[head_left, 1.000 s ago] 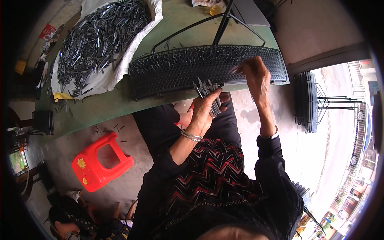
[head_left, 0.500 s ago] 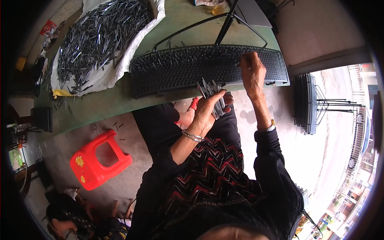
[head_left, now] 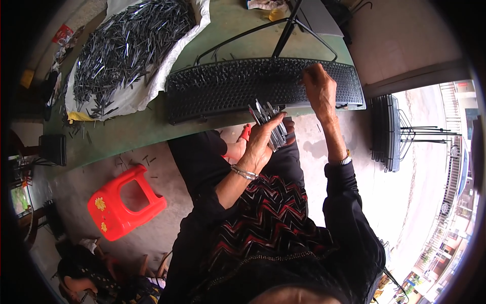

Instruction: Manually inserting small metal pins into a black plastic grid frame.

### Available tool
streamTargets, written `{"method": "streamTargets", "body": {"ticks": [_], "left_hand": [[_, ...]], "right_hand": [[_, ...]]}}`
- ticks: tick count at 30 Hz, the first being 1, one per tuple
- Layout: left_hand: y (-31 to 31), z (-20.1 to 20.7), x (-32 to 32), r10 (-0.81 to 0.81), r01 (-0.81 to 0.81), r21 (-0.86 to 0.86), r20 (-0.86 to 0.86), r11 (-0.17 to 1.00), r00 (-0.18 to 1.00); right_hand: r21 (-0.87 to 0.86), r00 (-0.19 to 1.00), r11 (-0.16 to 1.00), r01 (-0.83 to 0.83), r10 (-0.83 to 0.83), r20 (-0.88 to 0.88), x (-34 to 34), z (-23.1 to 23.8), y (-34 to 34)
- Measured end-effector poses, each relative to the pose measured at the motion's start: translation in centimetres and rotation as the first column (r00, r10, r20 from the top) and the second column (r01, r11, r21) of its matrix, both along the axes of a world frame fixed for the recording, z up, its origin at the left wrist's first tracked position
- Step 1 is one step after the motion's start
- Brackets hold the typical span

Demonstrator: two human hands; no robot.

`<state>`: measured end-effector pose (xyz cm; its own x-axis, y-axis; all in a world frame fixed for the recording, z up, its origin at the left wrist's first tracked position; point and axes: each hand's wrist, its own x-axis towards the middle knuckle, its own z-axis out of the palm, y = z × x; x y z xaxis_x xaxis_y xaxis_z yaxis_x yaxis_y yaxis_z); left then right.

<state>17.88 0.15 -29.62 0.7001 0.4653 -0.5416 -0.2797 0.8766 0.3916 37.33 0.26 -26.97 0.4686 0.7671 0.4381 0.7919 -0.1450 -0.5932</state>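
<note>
A long black perforated panel [head_left: 223,93] with a black metal rod frame [head_left: 248,35] lies along the near edge of the green table; many of its holes toward the far side carry small dark strips. My left hand [head_left: 263,139], in front of the panel, is closed round a bundle of thin dark strips [head_left: 276,133], their ends fanning out past the fingers. Over the right part of the panel hovers my right hand [head_left: 320,90], fingers bent and pinched together at its far rows. Whatever sits between those fingertips is hidden.
A white sack [head_left: 157,83] heaped with loose dark strips lies at the table's left. Below stands a red plastic stool [head_left: 126,202]. Stacked black panels with rods [head_left: 387,131] stand at the right. A green tabletop [head_left: 243,43] shows behind the panel.
My right hand has shifted very slightly up over the panel's far rows. The left hand keeps its bundle in nearly the same place.
</note>
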Motion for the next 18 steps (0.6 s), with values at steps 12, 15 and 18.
{"method": "streamTargets", "body": {"ticks": [12,15,18], "left_hand": [[0.15,0.28,-0.19,-0.05,0.055,0.098,-0.05,0.994,0.998],[0.14,0.35,-0.07,-0.045,0.05,0.104,-0.052,0.993,0.998],[-0.04,0.23,0.05,-0.015,0.021,0.09,-0.066,0.996,0.998]], "right_hand": [[-0.054,0.993,0.997,-0.06,0.054,-0.103,-0.13,-0.56,-0.17],[-0.017,0.996,0.996,-0.092,0.092,-0.003,-0.11,-0.66,-0.18],[0.009,0.983,0.985,-0.17,0.169,0.07,-0.26,-0.11,-0.22]]}}
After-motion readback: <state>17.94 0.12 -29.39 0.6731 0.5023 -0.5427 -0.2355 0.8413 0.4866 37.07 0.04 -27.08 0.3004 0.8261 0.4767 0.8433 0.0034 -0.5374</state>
